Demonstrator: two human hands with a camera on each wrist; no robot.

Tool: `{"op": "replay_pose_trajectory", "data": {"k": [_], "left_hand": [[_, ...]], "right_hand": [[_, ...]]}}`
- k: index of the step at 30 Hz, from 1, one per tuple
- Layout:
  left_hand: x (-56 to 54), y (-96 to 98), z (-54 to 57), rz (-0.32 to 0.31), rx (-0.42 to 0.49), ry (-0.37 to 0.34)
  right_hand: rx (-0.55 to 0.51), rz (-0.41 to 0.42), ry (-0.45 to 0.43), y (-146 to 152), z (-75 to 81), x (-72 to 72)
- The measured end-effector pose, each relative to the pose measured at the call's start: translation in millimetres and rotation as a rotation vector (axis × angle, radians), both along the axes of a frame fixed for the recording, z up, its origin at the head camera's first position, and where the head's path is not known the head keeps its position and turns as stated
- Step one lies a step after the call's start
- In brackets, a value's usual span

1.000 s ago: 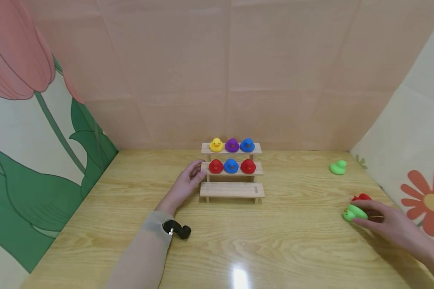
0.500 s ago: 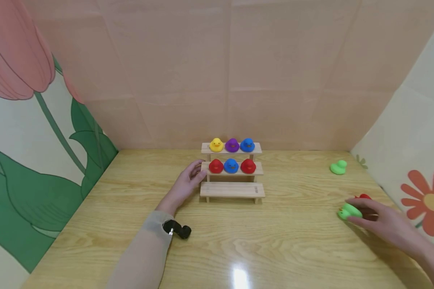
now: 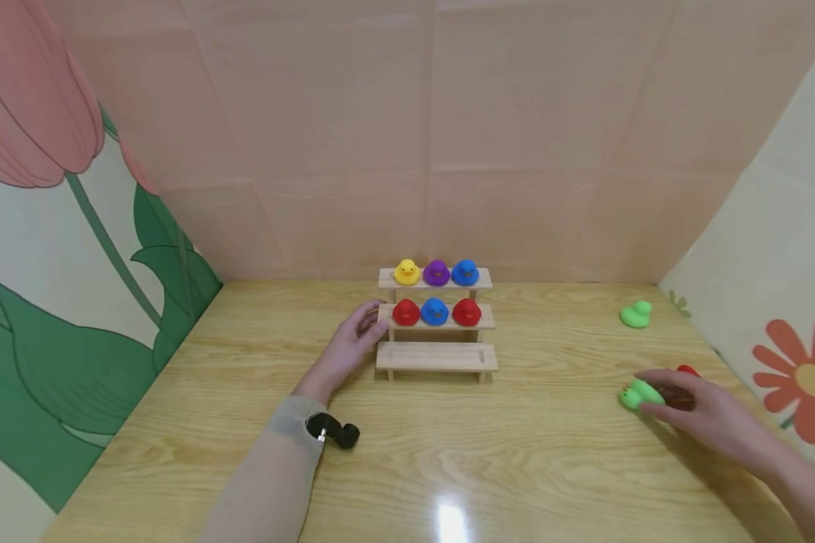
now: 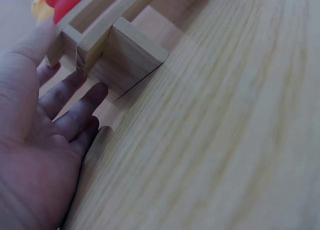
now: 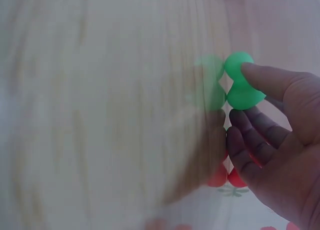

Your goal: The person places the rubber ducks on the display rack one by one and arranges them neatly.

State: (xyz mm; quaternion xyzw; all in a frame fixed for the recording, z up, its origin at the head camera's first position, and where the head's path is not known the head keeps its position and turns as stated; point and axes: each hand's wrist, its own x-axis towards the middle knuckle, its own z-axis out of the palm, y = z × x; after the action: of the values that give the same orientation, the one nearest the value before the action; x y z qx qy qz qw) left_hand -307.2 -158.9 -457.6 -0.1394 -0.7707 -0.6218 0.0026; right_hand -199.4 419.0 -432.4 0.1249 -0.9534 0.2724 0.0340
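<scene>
Right of shelf (image 3: 435,356) | held green duck (image 3: 644,393) | pointing left | long axis left-right

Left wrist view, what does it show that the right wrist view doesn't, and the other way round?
Only the left wrist view: the left hand at the end of a pale wooden tiered stand, with part of a yellow rubber duck showing. Only the right wrist view: the right hand holding a bright green rubber duck. Both: the wood-grained tabletop, and something red partly in sight, though not the same piece.
</scene>
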Motion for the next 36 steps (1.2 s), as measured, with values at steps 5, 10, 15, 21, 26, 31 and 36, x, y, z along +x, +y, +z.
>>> {"op": "replay_pose_trajectory", "data": {"k": [5, 10, 15, 21, 26, 31, 36], "left_hand": [[0.8, 0.5, 1.3, 0.001, 0.004, 0.001], [1.6, 0.7, 2.5, 0.008, -0.002, -0.003], [-0.4, 0.6, 0.5, 0.007, -0.004, 0.001], [-0.7, 0.2, -0.1, 0.002, -0.002, 0.006], [-1.1, -0.2, -1.3, 0.004, -0.009, 0.006], [-1.0, -0.7, -2.3, 0.005, -0.009, 0.004], [-1.5, -0.8, -3.1, 0.009, -0.012, 0.003]], "right_hand": [[0.009, 0.002, -0.030, -6, 1.7, -3.4], [-0.002, 0.017, -0.004, -10, 1.5, -7.1], [-0.026, 0.037, 0.012, -15, 0.4, -10.5], [-0.018, 0.060, 0.003, -23, 0.0, -14.6], [-0.015, 0.061, -0.015, -27, 1.2, -17.1], [-0.020, 0.053, -0.047, -32, 1.1, -20.1], [-0.041, 0.056, -0.036, -37, 1.7, -22.6]]}}
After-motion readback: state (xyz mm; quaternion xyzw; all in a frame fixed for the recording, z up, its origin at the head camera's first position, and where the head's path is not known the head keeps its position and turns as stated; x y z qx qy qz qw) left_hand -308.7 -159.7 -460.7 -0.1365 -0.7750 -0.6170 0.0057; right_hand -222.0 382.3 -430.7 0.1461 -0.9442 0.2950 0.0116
